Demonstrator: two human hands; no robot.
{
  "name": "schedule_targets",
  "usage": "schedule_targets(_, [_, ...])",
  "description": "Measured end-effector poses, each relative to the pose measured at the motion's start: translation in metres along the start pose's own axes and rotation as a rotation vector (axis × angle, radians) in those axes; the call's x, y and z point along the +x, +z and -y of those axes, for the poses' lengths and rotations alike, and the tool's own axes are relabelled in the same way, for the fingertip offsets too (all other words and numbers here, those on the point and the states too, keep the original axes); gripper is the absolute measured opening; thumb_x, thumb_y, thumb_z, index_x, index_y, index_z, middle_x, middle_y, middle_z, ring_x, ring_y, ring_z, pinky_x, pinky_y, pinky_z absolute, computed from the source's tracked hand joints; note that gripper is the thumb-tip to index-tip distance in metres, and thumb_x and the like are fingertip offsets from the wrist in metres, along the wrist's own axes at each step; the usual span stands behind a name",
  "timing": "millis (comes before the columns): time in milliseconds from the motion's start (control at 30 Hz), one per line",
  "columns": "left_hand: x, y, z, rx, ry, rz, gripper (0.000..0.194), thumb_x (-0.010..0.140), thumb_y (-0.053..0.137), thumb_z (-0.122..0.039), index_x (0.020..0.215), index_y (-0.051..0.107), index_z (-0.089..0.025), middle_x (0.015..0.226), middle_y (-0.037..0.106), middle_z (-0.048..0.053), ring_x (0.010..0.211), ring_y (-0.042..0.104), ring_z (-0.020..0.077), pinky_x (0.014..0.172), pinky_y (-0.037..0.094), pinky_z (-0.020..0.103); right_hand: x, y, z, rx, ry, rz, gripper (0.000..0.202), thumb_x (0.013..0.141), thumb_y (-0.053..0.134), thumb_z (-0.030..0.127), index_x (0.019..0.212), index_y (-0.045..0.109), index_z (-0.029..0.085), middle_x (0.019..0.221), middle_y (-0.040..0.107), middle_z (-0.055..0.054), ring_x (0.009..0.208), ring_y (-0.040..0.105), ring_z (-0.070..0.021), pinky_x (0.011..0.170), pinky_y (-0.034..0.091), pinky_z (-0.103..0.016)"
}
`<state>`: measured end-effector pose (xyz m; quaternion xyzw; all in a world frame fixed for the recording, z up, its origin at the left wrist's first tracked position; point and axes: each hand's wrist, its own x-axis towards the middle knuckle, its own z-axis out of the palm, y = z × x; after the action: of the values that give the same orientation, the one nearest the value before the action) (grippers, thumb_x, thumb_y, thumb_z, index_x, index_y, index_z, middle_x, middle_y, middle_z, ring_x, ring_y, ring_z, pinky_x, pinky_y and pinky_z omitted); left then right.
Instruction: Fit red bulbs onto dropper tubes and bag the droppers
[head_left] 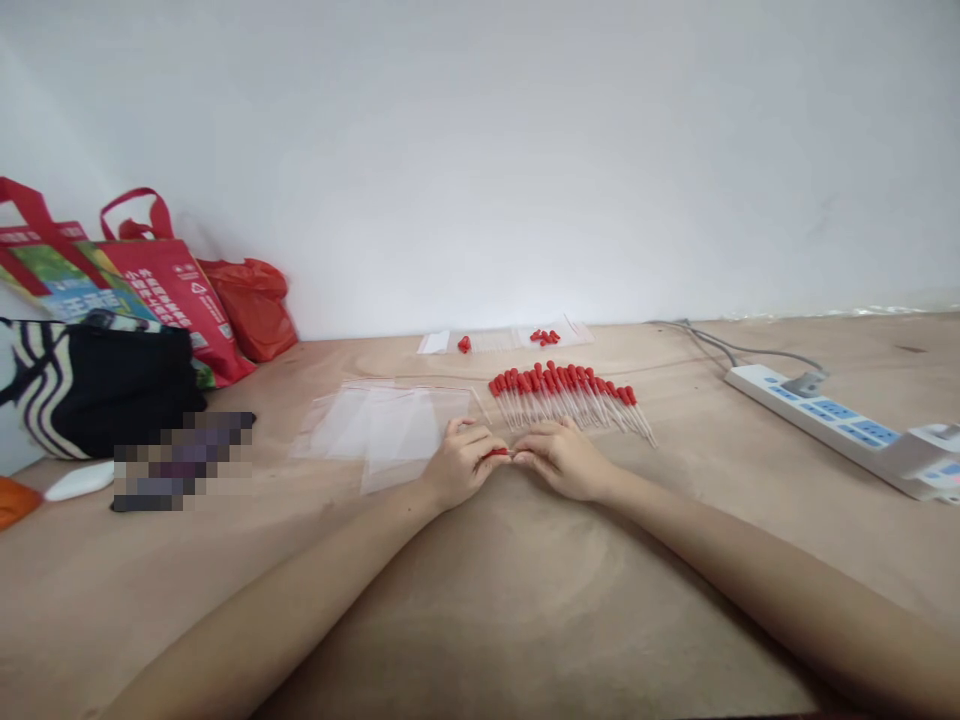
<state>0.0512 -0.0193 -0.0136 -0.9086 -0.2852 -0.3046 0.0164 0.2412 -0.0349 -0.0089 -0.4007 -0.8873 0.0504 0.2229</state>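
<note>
Pinched between the fingertips of the left hand [466, 463] and right hand [566, 460], a small red piece [498, 452] lies nearly level, its long axis running left to right. Beyond, red-tipped sticks [566, 395] fan across the worktop [420, 620], red ends toward the wall [480, 170].

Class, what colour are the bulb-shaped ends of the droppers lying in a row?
The dropper bulbs are red, seen best in the head view.
</note>
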Motion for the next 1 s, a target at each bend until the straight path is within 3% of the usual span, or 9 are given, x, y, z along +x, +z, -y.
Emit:
schedule_targets(100, [-0.001, -0.007, 0.001, 0.073, -0.093, -0.012, 0.017, 0.082, 0.050, -0.033, 0.087, 0.057, -0.019, 0.080, 0.062, 0.001, 0.077, 0.056, 0.0147, 0.089, 0.027, 0.038, -0.003, -0.004, -0.006, -0.199, -0.039, -0.017, 0.023, 0.084, 0.041, 0.028, 0.084, 0.062, 0.020, 0.081, 0.060, -0.005, 0.080, 0.050, -0.0168, 0.068, 0.024, -0.030])
schedule_targets(167, [-0.003, -0.012, 0.003, 0.170, -0.201, -0.048, 0.030, 0.077, 0.054, -0.040, 0.099, 0.053, -0.019, 0.091, 0.060, 0.004, 0.087, 0.053, 0.0198, 0.087, 0.029, 0.040, -0.003, -0.007, -0.014, -0.227, 0.015, -0.046, 0.022, 0.083, 0.042, 0.025, 0.083, 0.063, 0.019, 0.080, 0.061, -0.006, 0.079, 0.051, -0.0169, 0.068, 0.026, -0.030])
schedule_targets(300, [-0.008, -0.017, 0.014, 0.318, -0.423, -0.068, 0.032, 0.078, 0.051, -0.036, 0.102, 0.050, -0.015, 0.095, 0.054, 0.008, 0.092, 0.049, 0.0239, 0.079, 0.037, 0.038, 0.004, -0.011, -0.038, -0.080, 0.330, -0.222, 0.021, 0.081, 0.043, 0.027, 0.089, 0.061, 0.019, 0.083, 0.063, -0.005, 0.074, 0.055, -0.0154, 0.066, 0.032, -0.027])
schedule_targets(400, [-0.012, -0.015, 0.022, 0.343, -0.505, -0.019, 0.029, 0.078, 0.049, -0.033, 0.099, 0.050, -0.014, 0.095, 0.051, 0.009, 0.089, 0.049, 0.0236, 0.077, 0.040, 0.037, 0.012, -0.012, -0.056, -0.055, 0.590, -0.337, 0.023, 0.079, 0.044, 0.029, 0.094, 0.058, 0.017, 0.080, 0.065, -0.005, 0.072, 0.057, -0.0171, 0.065, 0.035, -0.027])
schedule_targets(567, [-0.014, -0.012, 0.024, 0.276, -0.575, 0.031, 0.019, 0.077, 0.049, -0.028, 0.091, 0.050, -0.016, 0.090, 0.047, 0.007, 0.083, 0.051, 0.0211, 0.072, 0.043, 0.033, 0.020, -0.009, -0.074, -0.157, 0.819, -0.348, 0.027, 0.078, 0.043, 0.031, 0.097, 0.055, 0.015, 0.077, 0.065, -0.008, 0.078, 0.058, -0.0235, 0.071, 0.031, -0.034])
schedule_targets(767, [-0.012, -0.011, 0.026, 0.200, -0.565, 0.028, 0.008, 0.076, 0.047, -0.016, 0.083, 0.049, -0.017, 0.081, 0.049, 0.004, 0.075, 0.054, 0.0179, 0.067, 0.044, 0.030, 0.024, -0.006, -0.076, -0.245, 0.790, -0.345, 0.030, 0.077, 0.044, 0.035, 0.098, 0.053, 0.016, 0.087, 0.064, -0.010, 0.082, 0.056, -0.0246, 0.074, 0.027, -0.037])
schedule_targets(867, [-0.012, -0.010, 0.027, 0.185, -0.559, 0.030, 0.015, 0.075, 0.044, -0.012, 0.087, 0.049, -0.017, 0.082, 0.051, 0.005, 0.075, 0.054, 0.0184, 0.067, 0.044, 0.030, 0.033, -0.001, -0.061, -0.260, 0.635, -0.368, 0.024, 0.078, 0.042, 0.033, 0.090, 0.056, 0.018, 0.088, 0.063, -0.008, 0.082, 0.054, -0.0225, 0.074, 0.024, -0.036])
schedule_targets(1000, [-0.013, -0.008, 0.027, 0.174, -0.557, 0.025, 0.028, 0.072, 0.041, -0.005, 0.098, 0.049, -0.013, 0.087, 0.053, 0.008, 0.080, 0.054, 0.0196, 0.073, 0.044, 0.032, 0.055, 0.017, -0.026, -0.234, 0.398, -0.288, 0.023, 0.080, 0.039, 0.029, 0.078, 0.059, 0.018, 0.082, 0.063, -0.007, 0.081, 0.052, -0.0197, 0.073, 0.023, -0.035])
